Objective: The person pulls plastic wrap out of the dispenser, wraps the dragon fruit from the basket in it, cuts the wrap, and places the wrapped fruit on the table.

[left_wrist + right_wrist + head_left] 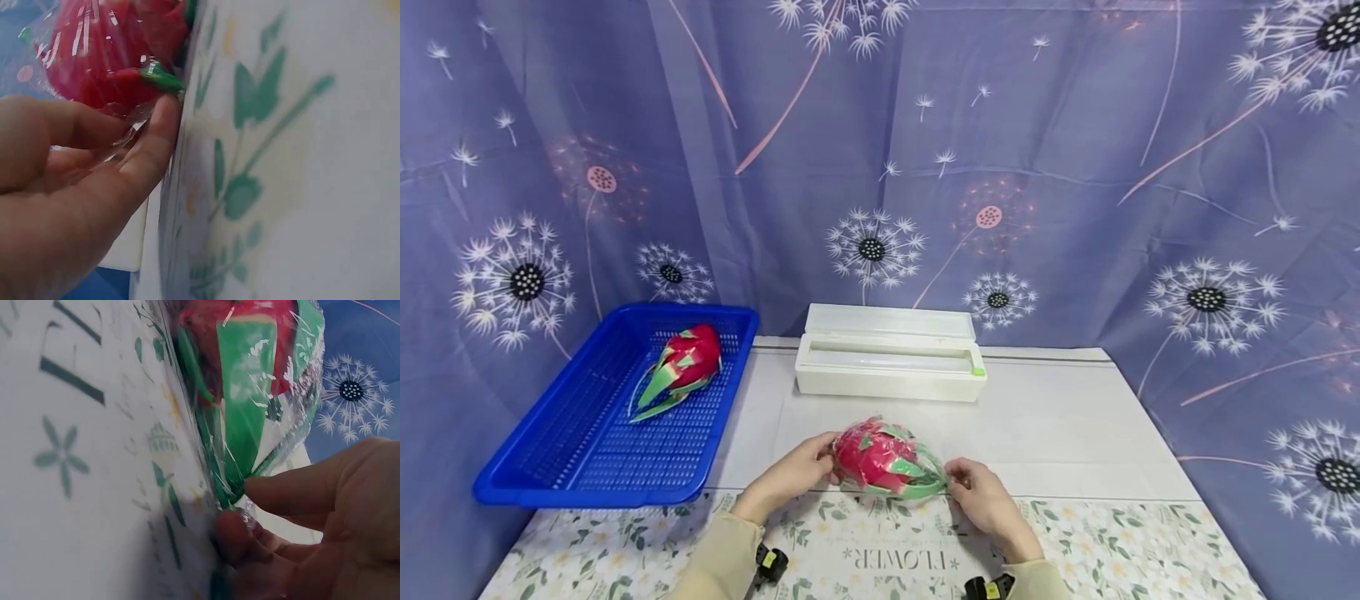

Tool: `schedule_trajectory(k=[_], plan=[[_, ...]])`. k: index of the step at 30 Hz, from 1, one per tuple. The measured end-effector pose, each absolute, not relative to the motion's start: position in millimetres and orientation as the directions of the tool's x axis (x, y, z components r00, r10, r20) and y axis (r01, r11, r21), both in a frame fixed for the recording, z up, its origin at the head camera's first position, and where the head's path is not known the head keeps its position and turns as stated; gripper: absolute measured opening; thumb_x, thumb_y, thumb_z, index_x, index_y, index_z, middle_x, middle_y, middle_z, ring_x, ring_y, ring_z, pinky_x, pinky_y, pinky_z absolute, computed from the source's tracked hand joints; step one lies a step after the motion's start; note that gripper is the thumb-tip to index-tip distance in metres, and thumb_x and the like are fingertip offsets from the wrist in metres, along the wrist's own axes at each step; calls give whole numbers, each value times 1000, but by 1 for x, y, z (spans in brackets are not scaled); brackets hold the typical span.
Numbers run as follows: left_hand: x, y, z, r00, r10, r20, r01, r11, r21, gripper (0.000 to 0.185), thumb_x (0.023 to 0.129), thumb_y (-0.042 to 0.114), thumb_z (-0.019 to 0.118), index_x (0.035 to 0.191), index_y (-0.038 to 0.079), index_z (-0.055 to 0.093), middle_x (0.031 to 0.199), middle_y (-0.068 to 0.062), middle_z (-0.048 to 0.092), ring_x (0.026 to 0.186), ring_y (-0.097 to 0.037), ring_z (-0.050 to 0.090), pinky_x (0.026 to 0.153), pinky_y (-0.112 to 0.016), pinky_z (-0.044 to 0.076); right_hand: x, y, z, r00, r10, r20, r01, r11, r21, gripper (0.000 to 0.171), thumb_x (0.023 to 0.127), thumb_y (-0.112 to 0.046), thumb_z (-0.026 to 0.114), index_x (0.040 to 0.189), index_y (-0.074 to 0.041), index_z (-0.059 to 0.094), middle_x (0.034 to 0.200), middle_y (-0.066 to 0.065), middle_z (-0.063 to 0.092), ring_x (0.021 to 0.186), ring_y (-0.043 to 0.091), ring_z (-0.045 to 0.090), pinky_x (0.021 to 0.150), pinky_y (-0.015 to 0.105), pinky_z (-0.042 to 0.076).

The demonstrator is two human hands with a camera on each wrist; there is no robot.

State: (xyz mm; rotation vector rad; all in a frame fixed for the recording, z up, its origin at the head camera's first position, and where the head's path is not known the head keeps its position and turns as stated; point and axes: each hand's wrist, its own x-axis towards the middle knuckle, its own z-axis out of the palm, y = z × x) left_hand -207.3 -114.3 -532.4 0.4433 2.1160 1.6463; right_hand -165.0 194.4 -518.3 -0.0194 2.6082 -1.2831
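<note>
A red dragon fruit (pixel 874 458) with green scales lies near the table's middle, wrapped in clear plastic wrap (pixel 315 394). At its round left end my left hand (pixel 797 469) pinches a gathered bit of the wrap, seen close up in the left wrist view between thumb and fingers (pixel 165 115). On the other side my right hand (pixel 988 500) pinches the wrap by the green tips, between thumb (pixel 281 490) and forefinger. The film clings over the fruit with shiny creases.
A blue plastic basket (pixel 497 483) stands at the left with a second dragon fruit (pixel 692 357) in it. Behind the wrapped fruit is a white wrap dispenser box (pixel 887 387), its lid raised and a film roll inside. A dandelion-print curtain (pixel 1037 208) hangs around the table.
</note>
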Motion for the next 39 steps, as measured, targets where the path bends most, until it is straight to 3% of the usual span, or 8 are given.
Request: schedule_trajectory(k=[7,12,16,19,24,30,34,39], plan=[[-208,-116,-532,-839,515,-174,-143,101,985,49,96,7,41,144,-3,43,106,-11,65,90,-23,61,86,-36,50,-162,204,-514,-940,-279,-197,20,532,-847,8,101,-6,48,102,-3,55,85,7,58,59,20,59,50,30,48],[-210,-116,-533,-832,523,-183,-186,48,981,49,105,26,43,142,-5,43,107,-12,65,93,-21,62,84,-34,51,-159,212,-514,-913,-315,-261,131,378,-916,32,104,-17,47,128,4,52,91,13,62,61,21,58,48,28,42],[-210,-116,-535,-843,502,-192,-178,76,981,59,103,38,49,142,-5,42,117,-12,62,96,-20,62,85,-34,50,-158,212,-514,-910,-352,-217,33,460,-887,51,96,-19,63,137,7,48,103,13,63,72,21,58,56,30,46],[-210,-115,-535,-852,492,-182,-166,77,983,60,102,38,51,143,-5,41,122,-13,59,98,-21,61,87,-36,50,-158,208,-516,-932,-337,-134,-100,595,-798,46,87,-14,73,128,-1,58,105,7,59,80,20,54,66,33,46],[-209,-113,-535,-845,505,-176,-162,71,984,57,103,36,50,142,-5,41,123,-15,59,98,-22,62,88,-37,50,-159,204,-518,-955,-294,-40,-189,705,-684,23,83,-7,73,100,-18,63,92,-1,55,77,16,51,68,35,43],[-206,-113,-531,-826,539,-165,-186,17,982,54,103,31,51,140,-7,42,118,-14,60,94,-23,64,87,-37,51,-162,220,-515,-931,-348,-115,-68,474,-878,31,90,-4,66,120,-11,62,92,12,64,63,25,65,50,33,52],[-206,-106,-524,-826,547,-138,-174,-14,985,50,103,31,50,135,-8,45,108,-11,64,89,-21,63,83,-34,52,-164,235,-511,-924,-356,-141,44,267,-963,43,93,-7,65,133,4,53,95,18,64,74,29,67,59,34,55],[-211,-92,-518,-827,545,-137,-163,-1,987,50,102,33,53,133,-6,48,105,-11,66,88,-20,63,78,-32,52,-166,256,-506,-925,-352,-142,92,154,-984,48,97,-11,61,137,12,45,101,19,65,85,24,68,75,39,56]])
